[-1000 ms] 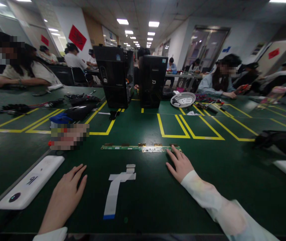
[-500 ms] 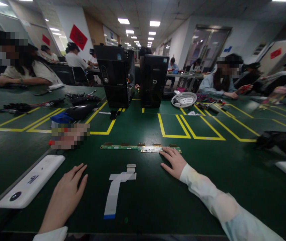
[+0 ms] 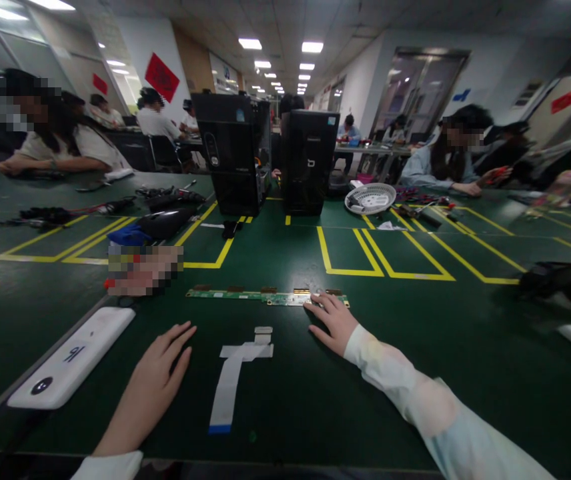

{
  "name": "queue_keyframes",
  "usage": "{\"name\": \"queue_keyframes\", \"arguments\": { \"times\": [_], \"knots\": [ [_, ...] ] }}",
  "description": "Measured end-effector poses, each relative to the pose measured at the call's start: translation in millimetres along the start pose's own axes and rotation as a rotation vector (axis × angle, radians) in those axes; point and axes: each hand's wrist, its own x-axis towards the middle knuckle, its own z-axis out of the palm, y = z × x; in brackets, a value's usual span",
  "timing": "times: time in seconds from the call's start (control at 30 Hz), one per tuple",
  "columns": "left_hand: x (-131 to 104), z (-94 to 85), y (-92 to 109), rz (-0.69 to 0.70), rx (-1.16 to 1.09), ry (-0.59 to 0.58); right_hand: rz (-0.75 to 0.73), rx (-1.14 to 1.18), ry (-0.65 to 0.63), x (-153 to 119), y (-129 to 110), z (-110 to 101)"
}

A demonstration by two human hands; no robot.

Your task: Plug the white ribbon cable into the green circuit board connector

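A long, thin green circuit board lies crosswise on the green table, with a silvery section and brownish tabs along its far edge. My right hand rests its fingertips on the board's right part, fingers spread and not wrapped round it; they hide a bit of that end. Closer to me lies a flat white ribbon cable with a blue end and a crosspiece near its connector. To the left of this cable is my left hand, fingers stretched out, holding nothing and apart from both cable and board.
Left of my left hand lies a white oblong device with a dark cord. Two black computer towers stand at the back, beside a white basket. Dark cables and a blue item lie left. Several people sit around.
The circuit board has slid a little to the left along with my right hand on it. My left hand has moved right, nearer the ribbon cable, which stays in place.
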Motion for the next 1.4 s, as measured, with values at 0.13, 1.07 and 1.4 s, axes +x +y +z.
{"name": "queue_keyframes", "arguments": {
  "times": [0.13, 1.07, 1.4],
  "knots": [
    [7, -4.8, 44, 0.136, -0.100, -0.130, -0.009, -0.013, -0.019, -1, 2, 1],
    [65, 44.5, 167, 0.423, -0.029, -0.298, -0.044, 0.006, -0.047, -4, 11, -1],
    [61, 52.0, 170, 0.394, -0.020, -0.273, -0.024, 0.029, -0.064, -4, 10, -3]
  ]
}}
